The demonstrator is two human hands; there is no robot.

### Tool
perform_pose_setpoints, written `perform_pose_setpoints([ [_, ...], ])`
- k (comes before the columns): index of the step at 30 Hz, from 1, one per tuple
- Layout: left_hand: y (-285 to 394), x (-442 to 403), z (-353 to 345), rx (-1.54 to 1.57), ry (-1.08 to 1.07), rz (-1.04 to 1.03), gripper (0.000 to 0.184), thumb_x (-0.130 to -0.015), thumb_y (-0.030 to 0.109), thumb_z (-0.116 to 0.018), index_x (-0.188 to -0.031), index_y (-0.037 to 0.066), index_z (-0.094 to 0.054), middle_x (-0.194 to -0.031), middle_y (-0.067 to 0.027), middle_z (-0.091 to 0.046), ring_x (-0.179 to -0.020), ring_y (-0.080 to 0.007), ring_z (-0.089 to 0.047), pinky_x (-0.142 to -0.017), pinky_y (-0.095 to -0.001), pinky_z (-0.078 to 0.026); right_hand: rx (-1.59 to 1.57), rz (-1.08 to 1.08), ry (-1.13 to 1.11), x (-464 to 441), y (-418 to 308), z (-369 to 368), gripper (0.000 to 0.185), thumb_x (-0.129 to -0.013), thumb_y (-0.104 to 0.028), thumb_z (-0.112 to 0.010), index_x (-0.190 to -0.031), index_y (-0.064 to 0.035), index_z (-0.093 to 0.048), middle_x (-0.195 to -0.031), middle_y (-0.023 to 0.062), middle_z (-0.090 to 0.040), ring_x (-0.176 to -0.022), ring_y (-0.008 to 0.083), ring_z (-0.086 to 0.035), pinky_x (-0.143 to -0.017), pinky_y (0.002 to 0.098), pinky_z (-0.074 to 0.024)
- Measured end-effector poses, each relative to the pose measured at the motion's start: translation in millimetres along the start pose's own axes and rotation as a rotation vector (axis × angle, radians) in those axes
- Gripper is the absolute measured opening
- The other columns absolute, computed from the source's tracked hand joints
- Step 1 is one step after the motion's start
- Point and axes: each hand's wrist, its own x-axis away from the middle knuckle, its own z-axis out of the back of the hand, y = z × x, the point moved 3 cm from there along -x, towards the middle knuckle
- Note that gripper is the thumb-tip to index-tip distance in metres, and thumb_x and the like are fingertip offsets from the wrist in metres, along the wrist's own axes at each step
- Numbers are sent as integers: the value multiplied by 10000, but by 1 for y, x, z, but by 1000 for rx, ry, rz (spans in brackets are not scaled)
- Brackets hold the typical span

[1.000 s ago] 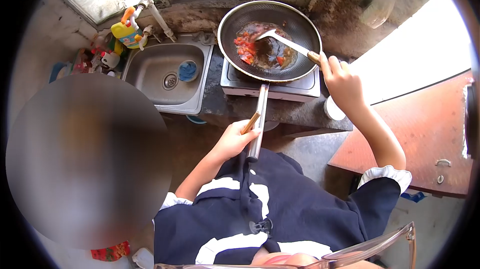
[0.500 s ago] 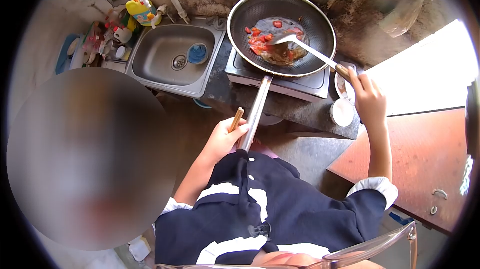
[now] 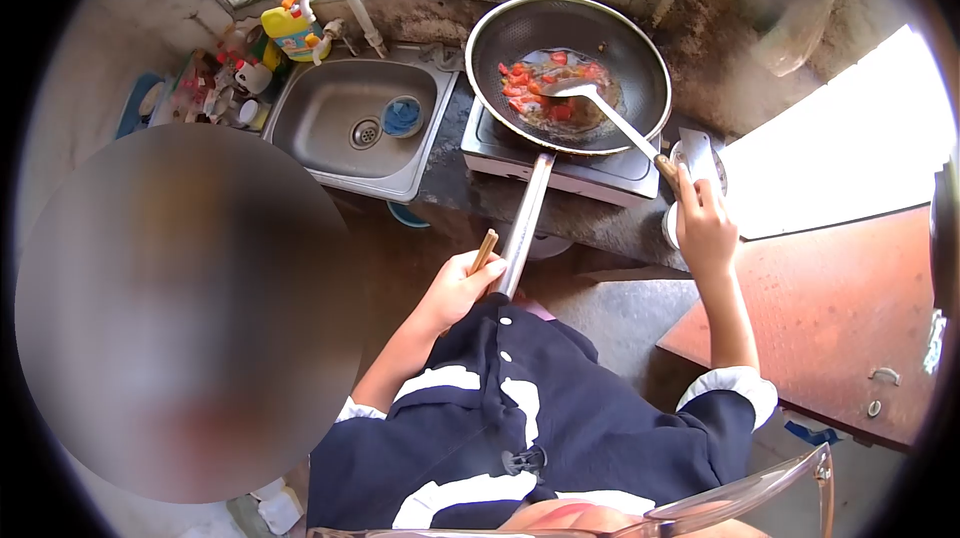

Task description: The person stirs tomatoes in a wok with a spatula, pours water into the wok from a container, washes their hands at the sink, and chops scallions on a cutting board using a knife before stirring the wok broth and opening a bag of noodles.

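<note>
A dark wok (image 3: pixel 490 38) sits tilted on the gas stove (image 3: pixel 640 174), with chopped red pieces, tomato by their look, in shiny liquid (image 3: pixel 590 116) at its bottom. My right hand (image 3: pixel 708 236) is closed round the wooden end of a spatula (image 3: pixel 625 128), whose metal blade rests among the pieces. Near my waist, my left hand (image 3: pixel 458 293) is closed on a pair of chopsticks (image 3: pixel 485 250) and lies against the wok's long metal handle (image 3: pixel 527 213); its fingers under the handle are hidden.
Left of the stove is a steel sink (image 3: pixel 310 118) holding a bowl with something blue (image 3: pixel 402 117). A yellow bottle (image 3: pixel 290 33) stands by the tap. A cleaver (image 3: pixel 697 156) and a partly hidden white bowl (image 3: pixel 671 226) are beside my right hand. A reddish cabinet (image 3: pixel 810 308) stands right.
My right hand has moved left and slightly down with the spatula, uncovering the cleaver. The red pieces have shifted in the wok. My left hand keeps its hold.
</note>
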Motion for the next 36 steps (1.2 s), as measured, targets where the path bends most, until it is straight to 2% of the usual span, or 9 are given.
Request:
perform_pose_setpoints([
  [5, -2, 17, 29, -53, 19, -117, 220, -946, 222, -531, -973, 18, -611, -706, -56, -641, -505, -3, -374, -477, -175, -286, -331, -276, -168, -10, -27, 3, 531, -777, -68, -575, -1296, -51, -464, -1035, 151, -569, -887, 336, -615, -732, 414, -508],
  [8, -3, 39, 60, -39, 82, -113, 227, -947, 236, -528, -974, 29, -616, -687, -59, -647, -497, -8, -361, -476, -180, -280, -520, -359, -290, -4, -25, -16, 604, -805, -63, -577, -1366, -36, -353, -1233, 248, -507, -1124, 425, -522, -942, 455, -421],
  [10, -5, 52, 88, -37, 131, -178, 230, -952, 236, -522, -967, 28, -619, -687, -56, -648, -493, -8, -358, -478, -176, -276, -528, -383, -438, -18, -33, 5, 594, -841, -121, -591, -1372, -3, -352, -1310, 267, -451, -1212, 434, -450, -1002, 459, -370],
  [12, -6, 81, 122, 16, 226, -190, 227, -961, 229, -512, -905, 30, -605, -604, 16, -524, -499, -7, -335, -472, -188, -259, -134, -279, -369, -15, -28, 12, 558, -878, -169, -581, -1366, 14, -379, -1279, 256, -465, -1204, 425, -454, -986, 463, -381],
  [15, -20, 138, 181, 71, 384, -203, 260, -974, 233, -498, -814, 41, -568, -573, 73, -341, -506, -11, -307, -469, -203, -243, -256, -104, -345, -57, -127, 101, 483, -912, -181, -542, -1343, 5, -429, -1169, 228, -504, -1114, 380, -503, -933, 441, -405],
  [17, -41, 185, 234, 91, 476, -280, 304, -974, 268, -501, -754, 63, -547, -594, 63, -390, -540, -26, -346, -505, -214, -282, -386, 21, -425, -75, -217, 150, 479, -897, -158, -542, -1341, -8, -439, -1113, 204, -525, -1023, 348, -537, -892, 409, -421],
  [21, -87, 283, 336, 188, 744, -308, 311, -965, 286, -517, -743, 71, -554, -641, 41, -463, -588, -49, -418, -545, -234, -335, -612, 661, -603, -93, -401, 207, 568, -746, -176, -686, -1275, -45, -526, -1020, 170, -597, -963, 353, -573, -855, 410, -445],
  [24, -110, 363, 396, 297, 914, -335, 275, -955, 245, -534, -740, 74, -543, -614, 55, -431, -551, -36, -392, -510, -221, -308, -744, 854, -907, -102, -510, 208, 581, -726, -185, -719, -1260, -47, -538, -964, 143, -611, -919, 322, -585, -818, 389, -456],
  [36, -197, 589, 638, 461, 1663, -381, 187, -946, 194, -505, -829, 62, -565, -574, 41, -433, -435, -26, -322, -390, -194, -212, -917, 1305, -881, -112, -931, 124, 465, -833, -208, -645, -1247, -37, -520, -986, 155, -632, -940, 320, -618, -787, 402, -490],
])
